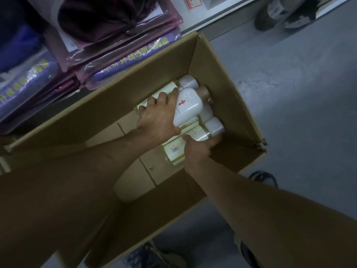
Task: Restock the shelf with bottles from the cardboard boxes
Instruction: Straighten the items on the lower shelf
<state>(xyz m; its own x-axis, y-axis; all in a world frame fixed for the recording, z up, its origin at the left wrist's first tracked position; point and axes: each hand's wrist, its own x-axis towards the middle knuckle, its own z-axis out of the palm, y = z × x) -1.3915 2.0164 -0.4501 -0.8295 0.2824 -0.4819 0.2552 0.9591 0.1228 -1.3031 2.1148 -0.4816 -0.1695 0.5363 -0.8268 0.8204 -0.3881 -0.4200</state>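
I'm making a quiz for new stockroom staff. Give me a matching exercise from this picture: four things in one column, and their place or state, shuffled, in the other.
1. white plastic bottle with a red mark
2. brown cardboard box
3. purple textile packs in clear plastic
4. right hand

A. stacked outside the box
B. grips a white-capped clear bottle
C. open-topped, bottles inside
D. lies on top of pale-labelled bottles

Pairs: 1-D; 2-C; 3-A; 4-B.
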